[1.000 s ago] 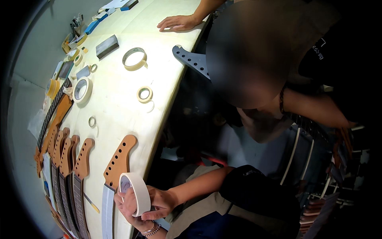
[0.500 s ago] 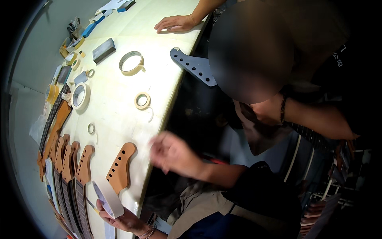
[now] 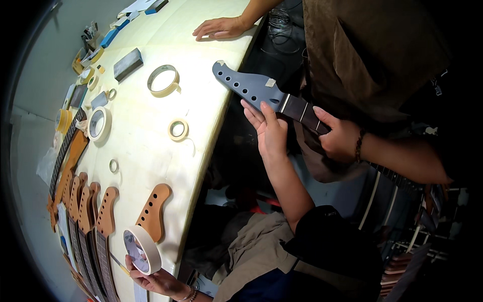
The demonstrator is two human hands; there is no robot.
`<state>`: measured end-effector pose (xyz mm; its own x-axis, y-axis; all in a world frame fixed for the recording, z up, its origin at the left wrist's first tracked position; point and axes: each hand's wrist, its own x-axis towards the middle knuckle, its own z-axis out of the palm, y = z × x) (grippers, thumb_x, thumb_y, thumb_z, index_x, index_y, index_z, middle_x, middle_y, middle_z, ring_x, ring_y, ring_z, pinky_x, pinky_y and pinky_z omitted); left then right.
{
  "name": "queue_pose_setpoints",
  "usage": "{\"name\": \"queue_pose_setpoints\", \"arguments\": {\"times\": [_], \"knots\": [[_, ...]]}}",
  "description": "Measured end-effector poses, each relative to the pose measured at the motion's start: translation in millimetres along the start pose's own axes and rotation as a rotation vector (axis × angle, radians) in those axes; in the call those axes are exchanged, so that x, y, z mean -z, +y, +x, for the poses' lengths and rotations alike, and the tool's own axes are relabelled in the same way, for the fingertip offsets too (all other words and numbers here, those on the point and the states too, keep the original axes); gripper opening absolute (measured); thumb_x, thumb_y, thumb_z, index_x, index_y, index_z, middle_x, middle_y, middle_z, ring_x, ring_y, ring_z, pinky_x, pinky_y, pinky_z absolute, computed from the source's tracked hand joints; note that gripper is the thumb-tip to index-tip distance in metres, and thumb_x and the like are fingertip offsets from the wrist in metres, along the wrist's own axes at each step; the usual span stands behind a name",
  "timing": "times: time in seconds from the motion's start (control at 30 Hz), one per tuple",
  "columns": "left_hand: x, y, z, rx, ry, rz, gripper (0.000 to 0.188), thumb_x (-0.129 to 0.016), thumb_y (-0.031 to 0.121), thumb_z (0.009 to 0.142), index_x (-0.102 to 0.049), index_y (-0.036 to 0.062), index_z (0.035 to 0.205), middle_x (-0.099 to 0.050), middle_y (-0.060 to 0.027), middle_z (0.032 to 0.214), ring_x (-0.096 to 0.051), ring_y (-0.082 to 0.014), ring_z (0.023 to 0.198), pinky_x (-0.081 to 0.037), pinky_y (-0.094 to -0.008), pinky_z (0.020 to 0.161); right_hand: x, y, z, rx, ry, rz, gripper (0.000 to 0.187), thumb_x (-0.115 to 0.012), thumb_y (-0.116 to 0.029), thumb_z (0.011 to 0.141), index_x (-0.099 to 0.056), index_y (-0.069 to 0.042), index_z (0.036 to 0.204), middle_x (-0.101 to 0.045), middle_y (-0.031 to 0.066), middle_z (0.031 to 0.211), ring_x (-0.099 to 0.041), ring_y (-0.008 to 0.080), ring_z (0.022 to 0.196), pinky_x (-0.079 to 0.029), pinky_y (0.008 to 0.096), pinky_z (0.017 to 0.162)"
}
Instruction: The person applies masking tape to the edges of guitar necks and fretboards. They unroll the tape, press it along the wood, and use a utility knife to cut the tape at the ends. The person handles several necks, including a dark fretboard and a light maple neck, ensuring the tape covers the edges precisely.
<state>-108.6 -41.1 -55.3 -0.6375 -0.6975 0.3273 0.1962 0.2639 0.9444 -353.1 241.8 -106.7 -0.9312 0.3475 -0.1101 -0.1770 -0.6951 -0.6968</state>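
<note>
My left hand is low at the table's near edge, holding a wide roll of white masking tape upright. My right hand is stretched out past the table edge, fingers straight, its fingertips touching a guitar neck with a grey headstock and dark fretboard. A small bit of tape is stuck on that headstock. A co-worker's hand grips the same neck further along; their other hand rests flat on the far end of the table.
On the cream table lie several tape rolls, a grey block and small tools at the far left. A row of wooden guitar necks lies at the near left, one unfinished headstock beside my tape.
My right hand left the tape roll and reached up to the grey-headstock neck. The co-worker swung that neck out toward me. My left hand kept the roll and turned it slightly.
</note>
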Motion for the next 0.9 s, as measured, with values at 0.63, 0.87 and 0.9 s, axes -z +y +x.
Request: {"name": "queue_pose_setpoints", "arguments": {"times": [0.63,0.87,0.9], "knots": [[-8,-7,1,0.001,-0.074,0.049,0.027,-0.051,0.028,0.091,-0.042,0.0032,0.084,-0.035,-0.0167,0.138,-0.037,-0.029,0.127,-0.041,-0.0429,0.1,32,-3,-24,-0.04,-0.139,-0.109,0.039,-0.05,-0.014,0.09,-0.043,0.006,0.123,-0.057,0.0174,0.114,-0.061,0.0307,0.102,-0.052,0.0317,0.085],[-8,-5,0,0.0,-0.087,0.048,0.024,-0.051,0.025,0.091,-0.041,0.0037,0.084,-0.035,-0.0163,0.137,-0.037,-0.0282,0.127,-0.04,-0.0447,0.101,34,-4,-24,-0.03,-0.143,-0.13,0.042,-0.05,-0.014,0.09,-0.041,0.009,0.123,-0.057,0.0203,0.114,-0.06,0.0333,0.102,-0.054,0.0313,0.083],[-8,-5,0,-0.001,-0.089,0.043,0.024,-0.051,0.025,0.091,-0.041,0.0037,0.084,-0.035,-0.0161,0.137,-0.036,-0.0281,0.127,-0.04,-0.0454,0.101,34,-4,-24,-0.033,-0.141,-0.133,0.042,-0.05,-0.015,0.09,-0.041,0.009,0.123,-0.057,0.0203,0.114,-0.06,0.0331,0.102,-0.054,0.0313,0.082]]}}
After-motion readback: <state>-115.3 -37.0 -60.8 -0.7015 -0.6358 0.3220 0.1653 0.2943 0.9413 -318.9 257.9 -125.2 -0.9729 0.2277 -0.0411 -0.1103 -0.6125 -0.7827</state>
